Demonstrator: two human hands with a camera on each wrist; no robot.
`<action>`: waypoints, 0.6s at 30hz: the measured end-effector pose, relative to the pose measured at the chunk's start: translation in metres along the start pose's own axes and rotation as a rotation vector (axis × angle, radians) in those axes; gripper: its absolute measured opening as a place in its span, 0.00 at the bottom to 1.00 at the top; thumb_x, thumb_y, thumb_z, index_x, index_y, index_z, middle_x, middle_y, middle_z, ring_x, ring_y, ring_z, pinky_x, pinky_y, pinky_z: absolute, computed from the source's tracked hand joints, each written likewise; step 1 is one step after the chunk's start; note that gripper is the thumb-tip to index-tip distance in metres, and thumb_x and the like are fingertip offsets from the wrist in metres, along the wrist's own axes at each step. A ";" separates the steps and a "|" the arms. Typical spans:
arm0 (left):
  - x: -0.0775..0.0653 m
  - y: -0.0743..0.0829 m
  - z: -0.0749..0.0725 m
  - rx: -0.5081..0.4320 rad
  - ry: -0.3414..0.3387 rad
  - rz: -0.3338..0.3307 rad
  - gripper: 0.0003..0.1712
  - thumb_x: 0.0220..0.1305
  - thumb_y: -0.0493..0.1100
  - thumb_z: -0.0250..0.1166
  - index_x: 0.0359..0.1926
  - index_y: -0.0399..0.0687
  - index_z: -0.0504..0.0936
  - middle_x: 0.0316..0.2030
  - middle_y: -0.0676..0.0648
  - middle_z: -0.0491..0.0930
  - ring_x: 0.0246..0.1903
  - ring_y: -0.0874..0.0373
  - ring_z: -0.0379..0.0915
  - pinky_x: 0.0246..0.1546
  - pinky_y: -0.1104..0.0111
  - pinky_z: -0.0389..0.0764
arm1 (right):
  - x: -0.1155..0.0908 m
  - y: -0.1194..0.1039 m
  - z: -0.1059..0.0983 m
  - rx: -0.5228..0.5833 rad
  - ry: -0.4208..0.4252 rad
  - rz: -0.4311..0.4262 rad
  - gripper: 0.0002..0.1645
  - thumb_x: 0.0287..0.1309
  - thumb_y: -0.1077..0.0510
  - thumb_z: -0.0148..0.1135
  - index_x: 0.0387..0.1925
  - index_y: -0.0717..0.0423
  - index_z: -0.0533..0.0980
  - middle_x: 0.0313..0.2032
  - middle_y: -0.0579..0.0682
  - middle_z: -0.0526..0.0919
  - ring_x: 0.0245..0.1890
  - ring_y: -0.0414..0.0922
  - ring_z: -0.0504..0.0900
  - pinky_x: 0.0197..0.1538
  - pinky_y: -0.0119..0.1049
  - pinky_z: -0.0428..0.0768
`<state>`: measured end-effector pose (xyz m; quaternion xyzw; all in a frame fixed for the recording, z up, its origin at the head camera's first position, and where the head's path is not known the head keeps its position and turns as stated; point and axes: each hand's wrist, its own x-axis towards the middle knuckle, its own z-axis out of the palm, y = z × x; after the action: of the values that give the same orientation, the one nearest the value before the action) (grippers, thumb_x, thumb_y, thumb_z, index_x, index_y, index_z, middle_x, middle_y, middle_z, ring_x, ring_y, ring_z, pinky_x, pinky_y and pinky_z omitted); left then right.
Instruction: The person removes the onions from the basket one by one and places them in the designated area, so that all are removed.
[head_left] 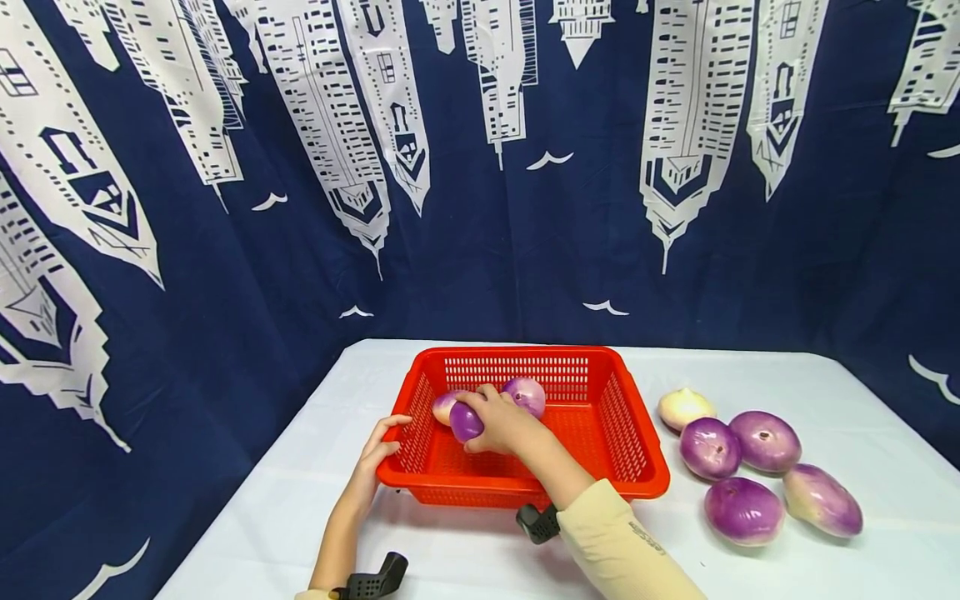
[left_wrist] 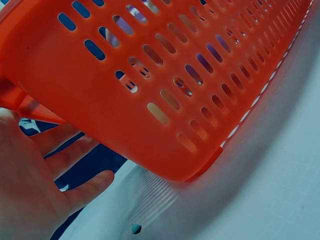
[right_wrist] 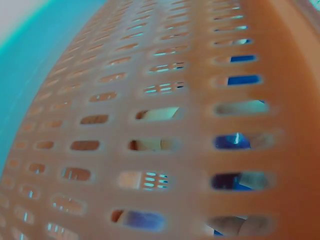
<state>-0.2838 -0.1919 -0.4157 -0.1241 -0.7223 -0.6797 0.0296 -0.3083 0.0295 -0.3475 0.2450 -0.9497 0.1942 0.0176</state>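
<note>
My right hand point(head_left: 498, 421) reaches into the red plastic basket point(head_left: 517, 495) and grips a purple onion point(head_left: 467, 422) between fingers and thumb. Two more purple-and-white onions lie in the basket: one onion point(head_left: 444, 407) to the left, another onion point(head_left: 525, 396) behind the hand. At the basket's left rim, my left hand point(head_left: 372, 461) rests with its fingers fairly straight and spread. In the left wrist view the left hand point(left_wrist: 35, 175) lies beside the basket corner, thumb extended, some fingertips hidden by the rim. The right wrist view shows mostly the slotted basket wall point(right_wrist: 190, 150), blurred.
To the basket's right, several onions sit on the white table point(head_left: 255, 533): a pale onion point(head_left: 686, 408), purple onions such as the front onion point(head_left: 744, 511), and a longer onion point(head_left: 823, 500). Behind the table hangs a navy cloth point(head_left: 510, 250) printed with white buildings.
</note>
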 end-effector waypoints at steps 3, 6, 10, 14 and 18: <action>0.001 0.000 -0.001 -0.003 -0.004 0.005 0.27 0.53 0.36 0.40 0.57 0.38 0.62 0.55 0.38 0.62 0.49 0.47 0.62 0.47 0.63 0.67 | -0.003 -0.002 -0.004 0.017 0.043 -0.036 0.41 0.40 0.52 0.69 0.59 0.44 0.66 0.53 0.56 0.67 0.49 0.58 0.70 0.46 0.54 0.74; 0.001 0.001 -0.001 -0.004 -0.008 0.008 0.27 0.53 0.36 0.40 0.57 0.38 0.62 0.55 0.38 0.62 0.49 0.47 0.62 0.47 0.64 0.67 | -0.007 -0.004 -0.008 0.029 0.076 -0.058 0.40 0.40 0.51 0.70 0.59 0.44 0.66 0.54 0.56 0.67 0.49 0.59 0.69 0.47 0.54 0.74; 0.000 0.001 -0.001 -0.007 -0.003 0.008 0.27 0.53 0.36 0.40 0.57 0.37 0.62 0.54 0.38 0.62 0.49 0.47 0.63 0.46 0.64 0.69 | -0.011 -0.005 -0.010 0.043 0.109 -0.065 0.39 0.40 0.50 0.69 0.58 0.42 0.67 0.57 0.55 0.67 0.51 0.58 0.69 0.47 0.54 0.74; 0.000 0.000 0.000 -0.008 0.001 0.009 0.27 0.53 0.36 0.40 0.57 0.36 0.62 0.54 0.38 0.62 0.48 0.47 0.63 0.46 0.64 0.69 | -0.018 -0.006 -0.013 0.071 0.157 -0.081 0.38 0.41 0.50 0.69 0.58 0.43 0.67 0.57 0.54 0.68 0.53 0.58 0.69 0.47 0.54 0.74; 0.000 -0.001 -0.001 -0.003 -0.002 0.008 0.27 0.53 0.36 0.40 0.57 0.38 0.63 0.55 0.39 0.62 0.48 0.48 0.63 0.46 0.64 0.68 | -0.025 -0.005 -0.015 0.080 0.210 -0.089 0.38 0.41 0.50 0.69 0.58 0.43 0.67 0.58 0.55 0.66 0.54 0.59 0.68 0.47 0.54 0.74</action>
<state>-0.2837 -0.1929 -0.4163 -0.1275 -0.7207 -0.6807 0.0314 -0.2850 0.0428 -0.3348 0.2656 -0.9224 0.2555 0.1158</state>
